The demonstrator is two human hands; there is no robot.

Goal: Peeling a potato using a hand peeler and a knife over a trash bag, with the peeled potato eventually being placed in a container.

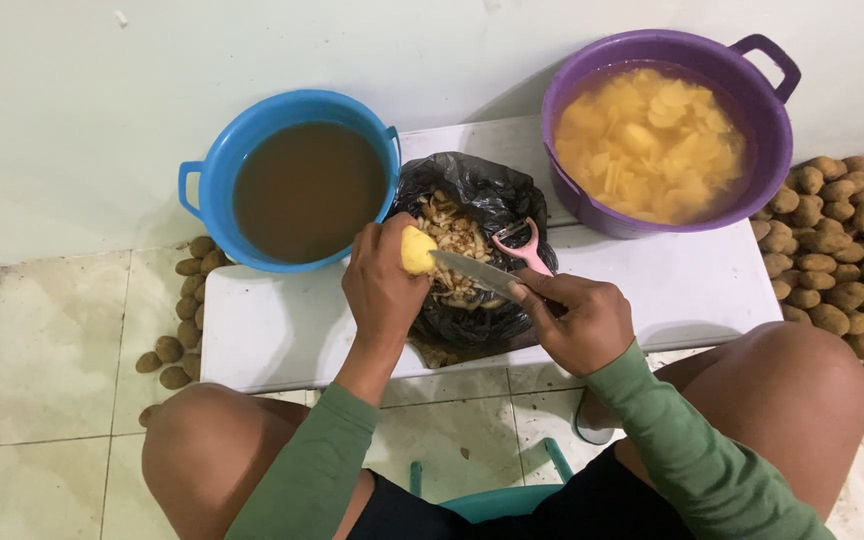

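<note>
My left hand [382, 285] grips a peeled yellow potato [416, 250] over a black plastic bag [472, 195] that holds potato peels [454, 240]. My right hand [577, 320] holds a knife [474, 272], and the blade's tip touches the potato. A pink peeler [524, 245] lies on the bag's edge just beyond the knife. Both arms wear green sleeves.
A low white table [272, 325] carries the bag. A blue basin [297, 180] of brown water stands at its left, a purple tub [667, 130] of cut potato in water at its right. Unpeeled potatoes are piled on the floor at right [842, 250] and left [187, 310]. My knees flank the table.
</note>
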